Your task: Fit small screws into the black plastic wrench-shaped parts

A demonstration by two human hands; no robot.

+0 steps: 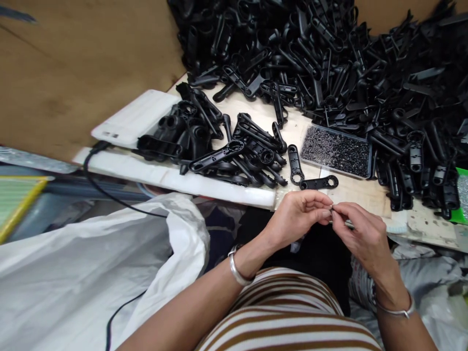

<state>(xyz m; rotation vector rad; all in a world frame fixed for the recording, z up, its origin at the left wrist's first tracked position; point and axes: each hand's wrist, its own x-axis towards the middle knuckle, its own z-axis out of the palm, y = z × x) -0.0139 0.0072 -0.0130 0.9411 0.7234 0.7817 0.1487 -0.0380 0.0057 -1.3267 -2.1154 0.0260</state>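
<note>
My left hand (302, 214) and my right hand (360, 231) meet at their fingertips over the front edge of the table. Both are closed in a pinch around something tiny; it is too small to name. Just beyond my left hand lie two black plastic arm-shaped parts (319, 183), each with a round ring at one end. Behind my hands stands a clear plastic box (337, 171) holding many small dark pieces (338, 148). Left of these, more black plastic parts (256, 146) lie in a loose heap.
A large pile of black plastic parts (310, 53) covers the back and right of the table (292, 124). At left are a white flat device (133, 119) with a black cable (87, 168) and a white sack (91, 258). A green bag (462, 195) lies at the right edge.
</note>
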